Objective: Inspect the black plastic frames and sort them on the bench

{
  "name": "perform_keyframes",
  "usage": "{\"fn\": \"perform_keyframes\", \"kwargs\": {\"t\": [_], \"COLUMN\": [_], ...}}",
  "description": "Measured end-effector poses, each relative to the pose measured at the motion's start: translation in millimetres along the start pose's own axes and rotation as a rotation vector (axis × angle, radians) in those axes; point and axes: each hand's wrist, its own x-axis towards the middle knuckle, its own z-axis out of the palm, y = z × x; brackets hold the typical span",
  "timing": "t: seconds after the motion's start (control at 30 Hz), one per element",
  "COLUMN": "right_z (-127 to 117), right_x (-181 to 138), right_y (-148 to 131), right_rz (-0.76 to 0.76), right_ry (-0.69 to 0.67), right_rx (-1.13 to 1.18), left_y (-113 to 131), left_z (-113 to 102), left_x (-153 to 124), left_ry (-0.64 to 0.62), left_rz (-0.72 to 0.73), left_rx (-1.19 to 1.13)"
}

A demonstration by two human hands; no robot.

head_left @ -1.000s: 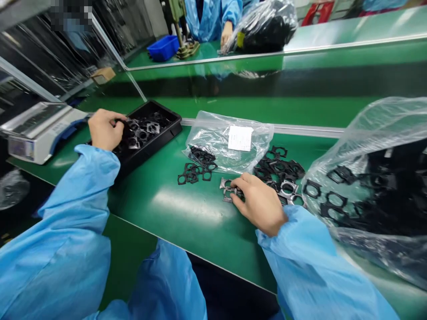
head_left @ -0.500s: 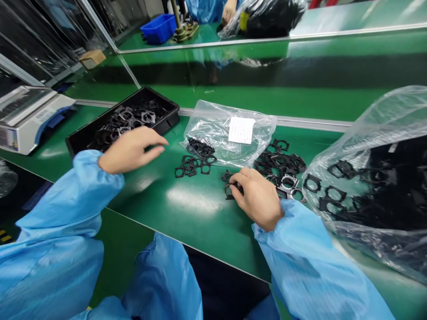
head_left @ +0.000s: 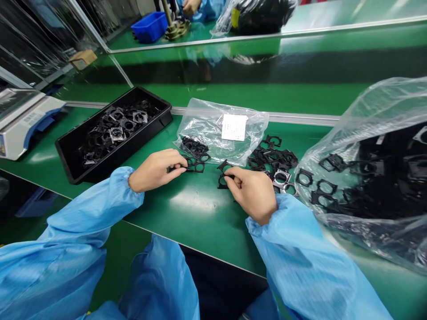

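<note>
My left hand [head_left: 159, 169] is closed at the small group of black ring-shaped frames [head_left: 199, 167] in front of the clear bag; its fingertips pinch at the near-left ones, partly hiding them. My right hand [head_left: 252, 190] is closed on a black ring-shaped frame [head_left: 222, 181] just above the green table. Another black frame [head_left: 224, 166] lies beside those fingertips. Behind my right hand spreads a pile of black frames [head_left: 275, 156], with a silver-faced frame [head_left: 281, 178] at its near edge. A flat clear bag [head_left: 256, 119] with a white label [head_left: 234, 127] lies between the two groups.
A black tray [head_left: 156, 122] of similar frames stands at left, beside a white scale [head_left: 33, 120]. A large open plastic bag [head_left: 320, 155] full of black frames occupies the right. Across the divider are a blue bin [head_left: 150, 27] and a co-worker's hand [head_left: 191, 6].
My left hand has moved right and down from over the black tray to the small group of frames, and its fingers have closed. My right hand stays among the frames near it.
</note>
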Motion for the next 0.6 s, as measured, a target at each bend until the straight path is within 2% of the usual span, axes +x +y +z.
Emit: {"fn": "perform_keyframes", "kwargs": {"t": [0.1,0.17,0.23,0.33,0.4,0.47,0.6], "right_z": [3.7,4.9,4.5,0.6,-3.4,-7.5,-11.8], "right_x": [-1.6,-2.6,-3.3,-3.0,-2.2,-1.7,-1.9], "right_y": [1.1,0.9,-0.1,-2.8,-4.7,-6.8,-11.8], "right_rz": [-0.039,-0.059,-0.053,0.013,0.074,0.135,0.262], "right_ry": [0.015,0.027,0.029,0.019,0.000,-0.038,-0.146], "right_rx": [0.010,0.048,0.116,0.295,0.464,0.639,0.911], "left_y": [17.4,28.6,37.0,43.4,45.0,46.0,47.6], "left_z": [-6.1,-1.9,10.5,36.8,52.1,61.7,66.6], "left_x": [11.5,22.2,33.6,45.7,46.8,42.7,31.4], "left_ry": [0.168,0.304,0.421,0.537,0.552,0.513,0.454], "left_rz": [-0.077,-0.170,-0.250,-0.277,-0.266,-0.276,-0.306], "left_rx": [-0.131,-0.300,-0.494,-0.694,-0.755,-0.792,-0.865]}}
